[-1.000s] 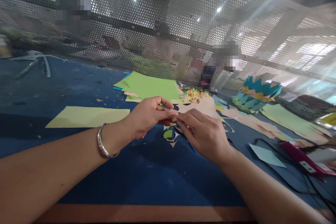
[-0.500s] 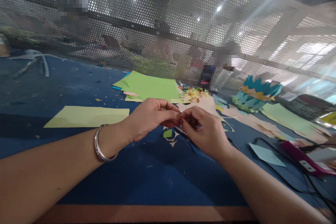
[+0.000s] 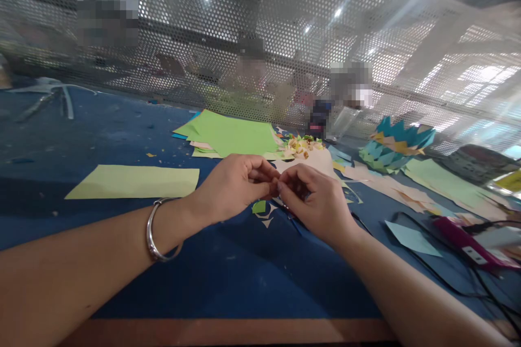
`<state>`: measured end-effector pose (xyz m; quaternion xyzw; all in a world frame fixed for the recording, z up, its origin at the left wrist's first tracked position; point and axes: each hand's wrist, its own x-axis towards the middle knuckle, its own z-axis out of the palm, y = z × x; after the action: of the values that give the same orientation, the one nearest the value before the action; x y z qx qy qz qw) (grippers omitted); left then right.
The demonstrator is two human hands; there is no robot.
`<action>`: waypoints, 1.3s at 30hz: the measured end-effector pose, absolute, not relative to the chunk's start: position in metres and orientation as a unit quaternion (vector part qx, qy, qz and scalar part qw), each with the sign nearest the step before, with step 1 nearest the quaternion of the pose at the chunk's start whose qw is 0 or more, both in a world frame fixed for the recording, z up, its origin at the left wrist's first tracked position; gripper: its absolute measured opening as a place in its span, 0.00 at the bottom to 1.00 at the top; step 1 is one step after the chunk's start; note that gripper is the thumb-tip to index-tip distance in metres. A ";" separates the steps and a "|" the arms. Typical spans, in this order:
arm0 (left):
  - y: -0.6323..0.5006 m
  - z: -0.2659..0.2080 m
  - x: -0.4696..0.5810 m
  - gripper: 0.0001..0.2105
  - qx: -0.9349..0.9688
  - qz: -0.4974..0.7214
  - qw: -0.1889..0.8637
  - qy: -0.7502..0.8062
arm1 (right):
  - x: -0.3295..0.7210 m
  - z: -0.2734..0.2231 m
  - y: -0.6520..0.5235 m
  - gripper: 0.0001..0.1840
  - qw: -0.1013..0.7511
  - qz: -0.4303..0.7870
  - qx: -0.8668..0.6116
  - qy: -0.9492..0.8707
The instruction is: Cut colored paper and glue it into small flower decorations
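Observation:
Fingertip to fingertip, my left hand (image 3: 240,184) and my right hand (image 3: 311,198) meet over the blue table (image 3: 228,276). Both are closed in a pinch, and whatever lies between the fingers is too small or hidden to make out. Just below them are a green paper scrap (image 3: 259,206) and pale cut-out offcuts (image 3: 266,223). A cream paper sheet (image 3: 323,161) lies behind my right hand, with a heap of small curled paper pieces (image 3: 303,145) at its far end. Left of my left hand is a pale yellow-green paper strip (image 3: 134,181).
Green paper sheets (image 3: 240,133) are stacked beyond my hands. On the right stand a teal folded-paper crown shape (image 3: 396,143), more paper sheets (image 3: 443,181), a light blue piece (image 3: 413,238) and a purple power strip (image 3: 468,246) with black cables. A perforated metal screen (image 3: 183,38) closes the back.
My left wrist has dropped slightly, and the fingers of that hand have shifted a little. My right hand stays nearly where it was, still pinched against the left.

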<state>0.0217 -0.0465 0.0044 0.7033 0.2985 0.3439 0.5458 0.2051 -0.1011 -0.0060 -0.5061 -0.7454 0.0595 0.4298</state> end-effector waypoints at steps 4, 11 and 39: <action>-0.047 0.003 0.022 0.11 0.708 0.345 0.538 0.300 | 0.205 -0.007 -0.101 0.02 0.430 0.059 -0.510 -0.743; -0.049 0.006 0.021 0.11 0.718 0.341 0.521 0.313 | 0.205 -0.007 -0.101 0.02 0.426 0.058 -0.506 -0.748; -0.040 0.003 0.012 0.09 0.834 0.269 0.371 0.307 | 0.204 -0.010 -0.097 0.01 0.432 0.121 -0.502 -0.739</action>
<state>0.0125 -0.0400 0.0026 0.8343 0.3066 0.2695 0.3706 0.2045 -0.0971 -0.0104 -0.5020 -0.7394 0.1214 0.4319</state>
